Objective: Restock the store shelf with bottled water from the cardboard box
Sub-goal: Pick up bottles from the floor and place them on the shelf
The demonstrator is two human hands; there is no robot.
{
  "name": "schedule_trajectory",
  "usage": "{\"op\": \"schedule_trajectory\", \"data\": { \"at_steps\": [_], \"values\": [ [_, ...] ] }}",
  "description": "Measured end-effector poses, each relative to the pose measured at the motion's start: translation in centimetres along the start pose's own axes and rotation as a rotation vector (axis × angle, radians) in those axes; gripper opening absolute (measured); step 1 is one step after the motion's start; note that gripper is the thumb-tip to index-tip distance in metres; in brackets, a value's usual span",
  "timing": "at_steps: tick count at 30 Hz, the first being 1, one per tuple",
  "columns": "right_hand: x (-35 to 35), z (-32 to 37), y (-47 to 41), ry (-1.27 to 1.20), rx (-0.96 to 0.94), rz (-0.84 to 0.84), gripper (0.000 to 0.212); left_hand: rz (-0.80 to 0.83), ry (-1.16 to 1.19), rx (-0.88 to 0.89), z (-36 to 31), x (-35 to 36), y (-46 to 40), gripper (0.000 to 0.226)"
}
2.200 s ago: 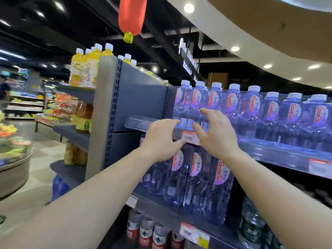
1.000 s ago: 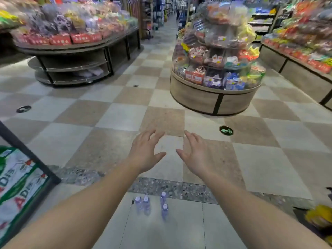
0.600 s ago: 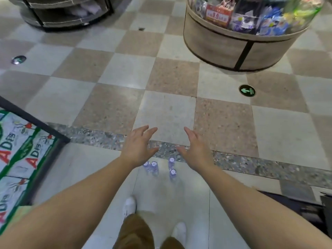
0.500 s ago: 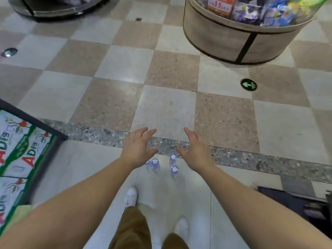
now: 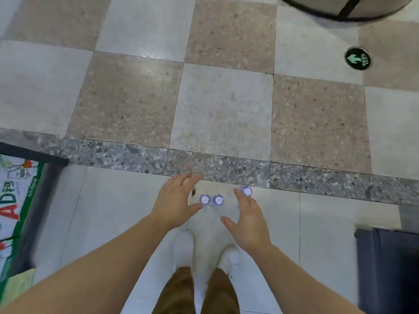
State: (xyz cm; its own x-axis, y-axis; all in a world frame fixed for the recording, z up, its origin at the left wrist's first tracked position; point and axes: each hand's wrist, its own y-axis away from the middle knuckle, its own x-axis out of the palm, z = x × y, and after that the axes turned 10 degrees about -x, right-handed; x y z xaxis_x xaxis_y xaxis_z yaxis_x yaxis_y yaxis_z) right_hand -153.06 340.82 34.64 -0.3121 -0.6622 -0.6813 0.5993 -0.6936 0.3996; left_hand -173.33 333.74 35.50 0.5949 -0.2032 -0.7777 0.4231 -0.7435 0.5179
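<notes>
Only the caps of the water bottles (image 5: 211,199) show between the fingers (image 5: 189,180), their bodies too clear to make out from above, and the right hand (image 5: 248,219) may hide another. Far beyond the fingers the round display stand (image 5: 353,7) is cut by the top edge. The printed carton (image 5: 15,200) is cropped left, the dark object (image 5: 390,268) right.

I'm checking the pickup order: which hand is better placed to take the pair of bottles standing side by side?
Probably the left hand: its thumb almost touches the paired bottles, while the right hand hangs lower.

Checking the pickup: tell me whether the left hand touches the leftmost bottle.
Cannot tell: in the head view, left hand thumb overlaps leftmost bottle from above.
</notes>
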Motion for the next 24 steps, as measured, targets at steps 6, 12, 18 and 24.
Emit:
{"op": "schedule_trajectory", "data": {
  "at_steps": [6, 12, 18, 24],
  "values": [
    [10.4, -9.3, -7.4, -0.002, 0.065, 0.048, 0.08, 0.128, 0.08, -0.027, 3.7, 13.7, -7.8, 0.083],
    [19.7, -18.0, -14.4, -0.015, 0.075, 0.15, 0.088, 0.21, 0.039, -0.065, 7.9, 25.3, -15.5, 0.091],
    [24.7, -22.1, -17.5, -0.026, 0.048, 0.198, 0.075, 0.28, -0.023, -0.08, 9.9, 31.1, -18.9, 0.082],
    [20.7, -18.9, -16.1, -0.06, 0.083, 0.125, 0.062, 0.193, 0.016, -0.084, 7.7, 26.9, -16.7, 0.055]
  ]
}}
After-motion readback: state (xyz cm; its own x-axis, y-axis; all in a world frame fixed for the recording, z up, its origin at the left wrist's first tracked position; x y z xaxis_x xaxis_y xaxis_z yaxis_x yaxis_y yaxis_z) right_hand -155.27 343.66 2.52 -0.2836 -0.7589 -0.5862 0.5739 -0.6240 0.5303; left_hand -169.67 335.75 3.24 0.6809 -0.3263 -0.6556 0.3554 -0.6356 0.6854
